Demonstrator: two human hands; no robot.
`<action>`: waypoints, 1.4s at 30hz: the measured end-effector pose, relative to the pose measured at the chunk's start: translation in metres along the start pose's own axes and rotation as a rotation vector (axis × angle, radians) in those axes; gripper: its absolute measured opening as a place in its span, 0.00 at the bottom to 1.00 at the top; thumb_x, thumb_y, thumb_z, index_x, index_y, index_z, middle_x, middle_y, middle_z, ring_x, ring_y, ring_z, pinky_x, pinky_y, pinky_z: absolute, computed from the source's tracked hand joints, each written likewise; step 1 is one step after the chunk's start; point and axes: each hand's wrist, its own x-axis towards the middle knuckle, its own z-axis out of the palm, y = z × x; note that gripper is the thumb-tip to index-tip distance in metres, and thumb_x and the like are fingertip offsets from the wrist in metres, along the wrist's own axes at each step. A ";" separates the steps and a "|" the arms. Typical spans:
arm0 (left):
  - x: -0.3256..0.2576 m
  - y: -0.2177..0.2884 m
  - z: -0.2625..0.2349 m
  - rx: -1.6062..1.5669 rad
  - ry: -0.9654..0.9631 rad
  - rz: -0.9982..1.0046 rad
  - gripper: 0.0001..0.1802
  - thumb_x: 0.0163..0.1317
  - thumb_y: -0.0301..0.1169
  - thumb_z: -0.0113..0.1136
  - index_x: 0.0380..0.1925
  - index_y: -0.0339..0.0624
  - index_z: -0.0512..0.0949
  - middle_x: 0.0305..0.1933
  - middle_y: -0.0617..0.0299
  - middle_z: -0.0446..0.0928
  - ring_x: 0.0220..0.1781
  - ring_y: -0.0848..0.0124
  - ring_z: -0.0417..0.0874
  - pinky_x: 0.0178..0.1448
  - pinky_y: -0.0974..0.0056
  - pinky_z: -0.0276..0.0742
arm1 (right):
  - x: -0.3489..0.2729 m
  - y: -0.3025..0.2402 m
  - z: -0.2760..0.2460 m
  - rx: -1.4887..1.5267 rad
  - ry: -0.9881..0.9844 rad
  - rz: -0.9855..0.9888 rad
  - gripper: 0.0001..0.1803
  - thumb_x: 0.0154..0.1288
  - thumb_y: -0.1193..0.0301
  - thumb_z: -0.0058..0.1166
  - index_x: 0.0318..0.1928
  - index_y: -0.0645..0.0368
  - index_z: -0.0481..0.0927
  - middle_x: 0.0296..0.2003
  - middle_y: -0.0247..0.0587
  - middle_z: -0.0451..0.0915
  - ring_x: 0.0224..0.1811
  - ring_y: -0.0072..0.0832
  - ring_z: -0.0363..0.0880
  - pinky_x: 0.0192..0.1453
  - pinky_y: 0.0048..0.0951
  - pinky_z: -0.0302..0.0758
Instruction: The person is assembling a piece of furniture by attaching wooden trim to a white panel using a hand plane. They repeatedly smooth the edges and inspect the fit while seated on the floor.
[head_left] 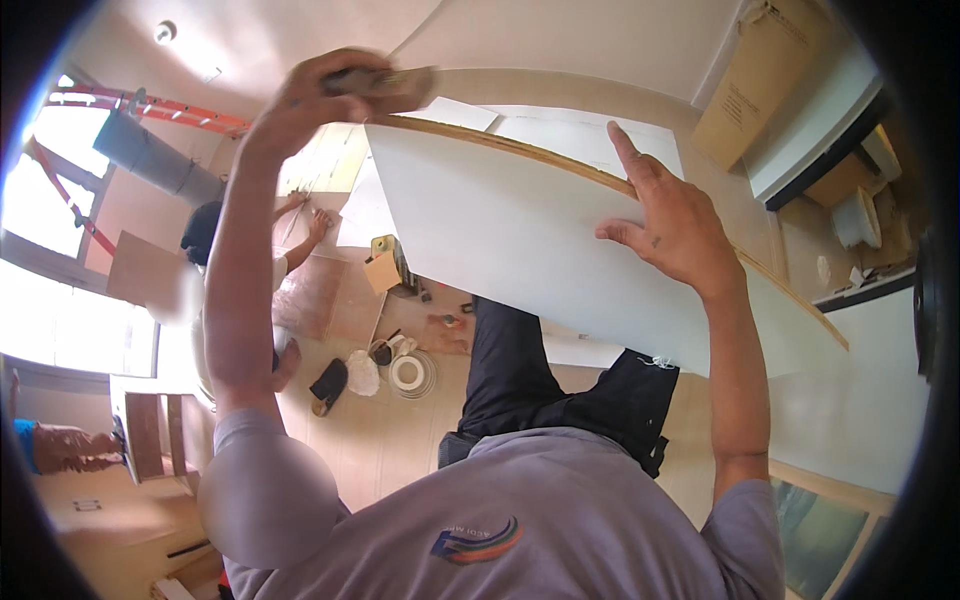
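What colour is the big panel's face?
White, with a tan wood edge; the panel shows best in the head view.

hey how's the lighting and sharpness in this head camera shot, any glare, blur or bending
Head view: the windows at the left are blown out to white glare; the left hand at the white board's top corner is motion-blurred, while the right hand on the board's edge is sharp; the board's wooden edge bends with the fisheye; dark vignette rings the frame.
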 end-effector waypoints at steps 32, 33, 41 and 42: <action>-0.012 0.043 -0.027 0.278 0.016 -0.117 0.36 0.51 0.27 0.77 0.63 0.34 0.81 0.57 0.58 0.83 0.59 0.69 0.84 0.67 0.64 0.81 | -0.068 0.062 -0.020 -0.052 0.041 0.017 0.28 0.61 0.50 0.71 0.44 0.60 0.75 0.36 0.50 0.83 0.42 0.53 0.83 0.45 0.50 0.76; -0.026 0.035 -0.034 0.268 0.039 -0.152 0.35 0.50 0.27 0.78 0.62 0.34 0.82 0.57 0.59 0.83 0.59 0.69 0.83 0.66 0.64 0.81 | -0.066 0.061 -0.020 -0.050 0.031 0.021 0.28 0.61 0.50 0.71 0.44 0.61 0.75 0.36 0.51 0.83 0.42 0.53 0.83 0.45 0.50 0.76; -0.023 0.045 0.009 0.317 -0.052 -0.212 0.31 0.49 0.20 0.79 0.58 0.37 0.85 0.59 0.62 0.81 0.63 0.66 0.82 0.67 0.65 0.82 | -0.066 0.063 -0.015 -0.057 0.083 -0.052 0.28 0.61 0.50 0.70 0.44 0.61 0.74 0.35 0.51 0.83 0.41 0.53 0.84 0.44 0.49 0.77; -0.022 0.045 0.008 0.360 -0.049 -0.221 0.31 0.49 0.20 0.79 0.58 0.37 0.85 0.58 0.62 0.81 0.63 0.66 0.82 0.67 0.64 0.81 | -0.065 0.063 -0.014 -0.073 0.078 -0.052 0.28 0.61 0.50 0.70 0.44 0.61 0.74 0.35 0.51 0.83 0.41 0.53 0.84 0.44 0.49 0.77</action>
